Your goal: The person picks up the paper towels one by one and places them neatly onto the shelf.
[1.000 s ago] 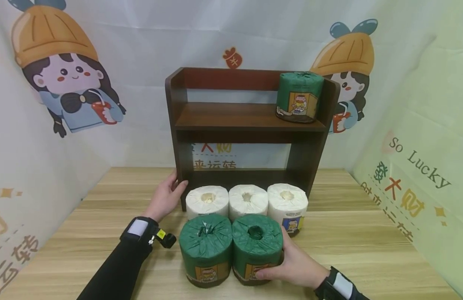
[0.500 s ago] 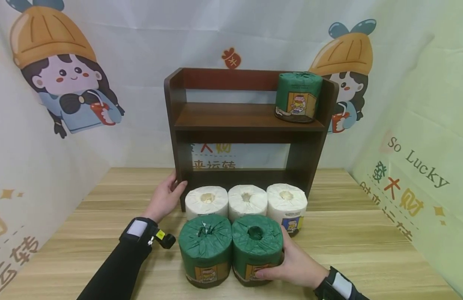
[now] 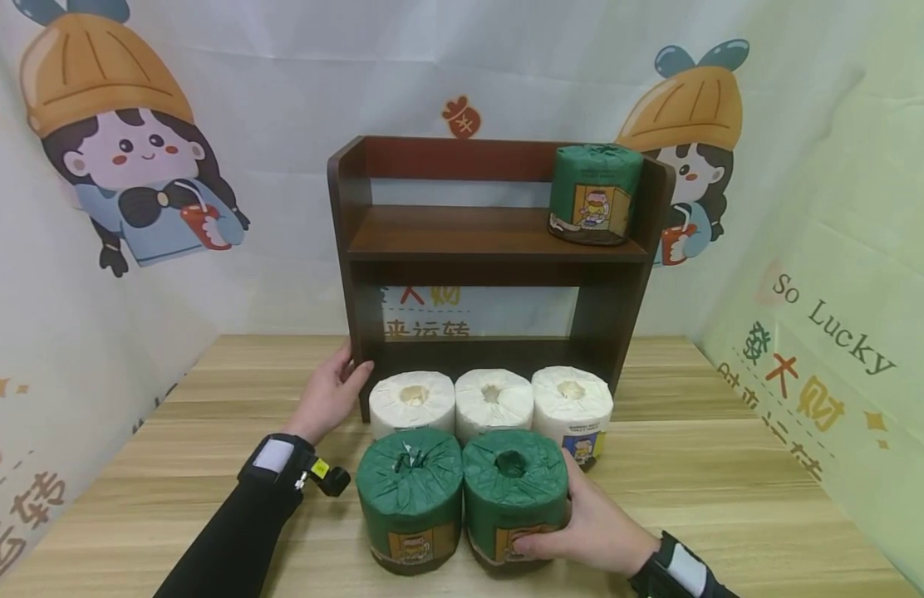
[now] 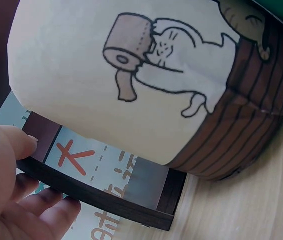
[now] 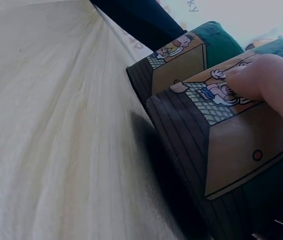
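My right hand (image 3: 592, 523) grips the right-hand of two green-wrapped toilet paper rolls, the gripped roll (image 3: 516, 490), with the thumb across its printed front. In the right wrist view a dark shadow lies along its lower edge, over the wood. Left of it stands the other green roll (image 3: 410, 498). My left hand (image 3: 333, 394) holds the left side panel of a dark brown two-tier shelf (image 3: 499, 257); the left wrist view shows the thumb (image 4: 24, 142) and fingers on either side of the panel's edge. The palm is partly out of that view.
Three white-wrapped toilet rolls stand in a row before the shelf: left (image 3: 413, 403), middle (image 3: 495, 403) and right (image 3: 574, 411). Another green roll (image 3: 595, 195) sits on the upper tier at the right. A wooden table (image 3: 694, 465) lies beneath, and a printed cloth (image 3: 297, 124) hangs behind.
The gripped green roll has shifted slightly right with my right hand, and a thin gap to the other green roll shows. My left hand stays on the shelf panel.
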`<action>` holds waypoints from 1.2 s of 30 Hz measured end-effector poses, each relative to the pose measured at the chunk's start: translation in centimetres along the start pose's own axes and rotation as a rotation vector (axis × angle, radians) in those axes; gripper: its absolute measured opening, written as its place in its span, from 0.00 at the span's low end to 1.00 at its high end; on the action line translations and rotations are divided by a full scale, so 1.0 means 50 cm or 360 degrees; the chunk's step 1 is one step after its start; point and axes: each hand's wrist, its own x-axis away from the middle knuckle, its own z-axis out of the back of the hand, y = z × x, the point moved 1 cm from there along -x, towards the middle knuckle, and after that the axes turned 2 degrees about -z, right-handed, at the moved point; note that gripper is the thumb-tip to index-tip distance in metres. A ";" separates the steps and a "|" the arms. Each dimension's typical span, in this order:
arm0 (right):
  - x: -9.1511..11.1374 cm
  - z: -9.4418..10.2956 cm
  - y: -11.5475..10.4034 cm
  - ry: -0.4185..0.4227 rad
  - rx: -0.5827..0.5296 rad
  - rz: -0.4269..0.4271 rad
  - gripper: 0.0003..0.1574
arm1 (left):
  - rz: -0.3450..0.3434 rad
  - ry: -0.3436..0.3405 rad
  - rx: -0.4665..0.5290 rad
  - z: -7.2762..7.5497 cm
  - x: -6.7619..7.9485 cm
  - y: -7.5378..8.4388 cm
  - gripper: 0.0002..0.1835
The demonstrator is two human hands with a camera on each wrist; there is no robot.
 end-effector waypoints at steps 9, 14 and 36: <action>0.003 0.005 -0.004 0.0023 0.0024 0.0027 0.64 | 0.0015 -0.0005 0.0003 0.000 0.001 0.001 0.30; 0.003 0.007 -0.008 0.0017 -0.0005 0.0051 0.64 | 0.0028 -0.0008 0.0005 -0.001 -0.001 -0.003 0.30; 0.001 0.022 -0.055 -0.0019 -0.0111 0.0113 0.61 | 0.0054 0.0009 -0.0017 0.001 0.000 -0.002 0.31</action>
